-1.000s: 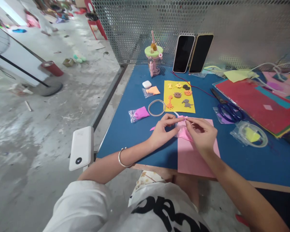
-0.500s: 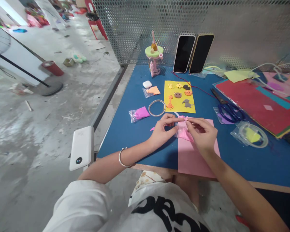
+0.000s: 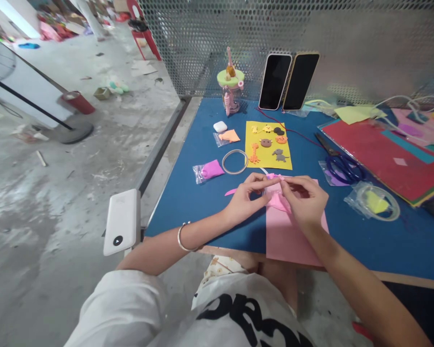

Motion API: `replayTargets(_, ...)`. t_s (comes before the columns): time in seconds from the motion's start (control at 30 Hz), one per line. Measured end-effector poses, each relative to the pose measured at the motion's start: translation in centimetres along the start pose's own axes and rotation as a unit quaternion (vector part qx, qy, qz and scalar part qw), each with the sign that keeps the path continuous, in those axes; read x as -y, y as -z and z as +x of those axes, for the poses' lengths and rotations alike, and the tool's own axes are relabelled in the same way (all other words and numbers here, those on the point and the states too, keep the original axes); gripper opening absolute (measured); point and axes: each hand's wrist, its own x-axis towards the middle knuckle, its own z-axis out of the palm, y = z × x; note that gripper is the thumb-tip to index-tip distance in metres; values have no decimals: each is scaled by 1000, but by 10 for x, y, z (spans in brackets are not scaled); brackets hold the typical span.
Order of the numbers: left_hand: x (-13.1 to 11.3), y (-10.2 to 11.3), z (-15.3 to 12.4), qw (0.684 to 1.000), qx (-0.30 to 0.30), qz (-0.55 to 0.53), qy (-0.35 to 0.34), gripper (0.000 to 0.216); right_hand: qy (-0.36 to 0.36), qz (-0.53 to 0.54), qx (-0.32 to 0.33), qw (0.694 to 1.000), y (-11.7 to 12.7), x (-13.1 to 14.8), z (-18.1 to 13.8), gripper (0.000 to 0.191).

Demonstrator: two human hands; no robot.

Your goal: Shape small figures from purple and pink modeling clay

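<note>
Over the top part of a pink sheet of paper (image 3: 292,241), both my hands meet fingertip to fingertip. My right hand (image 3: 308,200) is closed in a pinch on a small bit of pink modelling clay (image 3: 281,179). The index finger of my left hand (image 3: 249,196) reaches across and presses on the same bit, its thumb lower down. Below the fingers lies a clear bag with pink clay (image 3: 279,203), partly covered by them. A pink plastic tool (image 3: 230,192) shows its tip beside my left hand. Beyond is a yellow card (image 3: 269,164) carrying several small clay animals.
To the left lie a purple clay packet (image 3: 212,169), a ring-shaped band (image 3: 235,172), an orange packet (image 3: 230,136) and a white case (image 3: 220,126). Dark-handled scissors (image 3: 342,166), a coiled tube (image 3: 379,202) and coloured sheets (image 3: 398,159) lie right. Two phones (image 3: 276,81) lean behind.
My left fingers have shifted slightly right and my right hand has moved a touch right and down, both still at the small pink bit. The objects around have stayed put.
</note>
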Motion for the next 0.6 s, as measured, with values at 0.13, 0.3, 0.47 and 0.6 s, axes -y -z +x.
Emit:
replayTargets(0.13, -3, 0, 1, 995, -25, 99, -20, 36, -27, 16, 12, 999, 0, 0, 1, 10)
replayTargets(0.3, -9, 16, 9, 956, -25, 291, -34, 25, -84, 59, 9, 995, -1, -3, -2, 16)
replayTargets(0.47, -4, 34, 14, 891, 51, 451, -20, 15, -232, 187, 48, 953, -5, -11, -5, 20)
replayTargets(0.6, 6, 30, 15, 901, 104, 421, -24, 15, -282, 220, 74, 931, -9, -13, -5, 23)
